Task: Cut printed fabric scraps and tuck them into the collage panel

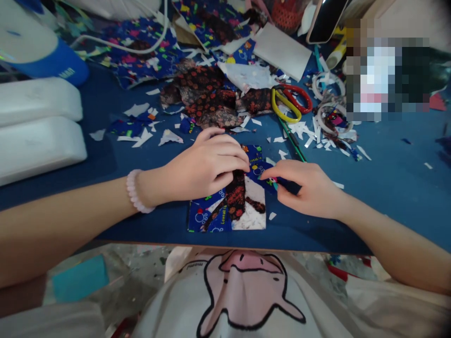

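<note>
A collage card (249,220) with blue printed, dark floral and white pieces lies near the table's front edge. My left hand (211,164), with a beaded bracelet on the wrist, rests over its upper left part, fingers bent and a little apart, nothing visible in them. At the card's right side, my right hand (306,188) pinches a blue printed fabric piece (262,172) between thumb and index finger. That piece overlaps the card's upper right part. What lies under my left palm is hidden.
Yellow-handled scissors (286,107) and red-handled scissors (300,97) lie behind my hands. Dark floral fabric (207,101), tape rolls (334,117) and white scraps surround them. White boxes (38,145) stand left; a phone (326,21) is at the back.
</note>
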{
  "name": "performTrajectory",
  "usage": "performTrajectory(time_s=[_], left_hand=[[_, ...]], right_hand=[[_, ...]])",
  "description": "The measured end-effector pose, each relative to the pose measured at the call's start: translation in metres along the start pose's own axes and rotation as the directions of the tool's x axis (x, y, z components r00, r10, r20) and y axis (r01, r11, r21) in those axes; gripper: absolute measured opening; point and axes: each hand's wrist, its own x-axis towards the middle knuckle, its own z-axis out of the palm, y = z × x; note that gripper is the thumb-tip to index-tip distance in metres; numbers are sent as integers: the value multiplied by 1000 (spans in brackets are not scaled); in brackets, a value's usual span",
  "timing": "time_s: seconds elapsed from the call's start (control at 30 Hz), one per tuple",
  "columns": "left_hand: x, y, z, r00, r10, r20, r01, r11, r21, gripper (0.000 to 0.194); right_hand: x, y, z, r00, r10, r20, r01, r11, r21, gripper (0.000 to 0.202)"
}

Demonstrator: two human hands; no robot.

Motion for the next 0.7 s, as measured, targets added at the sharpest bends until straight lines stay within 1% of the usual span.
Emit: performTrajectory(time_s=[0.27,0.43,0.57,0.7], left_hand=[[-1,1,0,1000,11,-9,-10,999,44,33],[-1,2,-2,999,40,-31,-37,995,95,33],[-1,3,-2,996,65,-59,-59,993,105,32],[-2,1,0,995,82,-64,-75,992,104,30]], right_hand=[[0,-4,-2,1000,28,9,-28,998,54,32],[0,-5,-2,998,55,-11,-53,992,116,32],[-1,-6,-2,997,62,-37,-56,986,159,32],[-1,-6,-1,998,33,-44,-27,991,133,30]])
